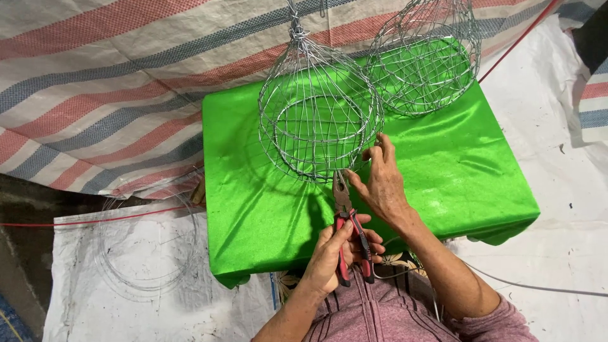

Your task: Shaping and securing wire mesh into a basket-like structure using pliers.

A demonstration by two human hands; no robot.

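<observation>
Red-handled pliers (347, 218) in left hand (335, 253)

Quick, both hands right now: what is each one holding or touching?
Left hand: closed around the red handles of the pliers.
Right hand: fingers pinching the lower rim of the near wire basket, on the green table.

A second wire cage (423, 63) — striped tarp (95, 82), wire coil (149, 253), red cord (95, 220) nearby.
</observation>
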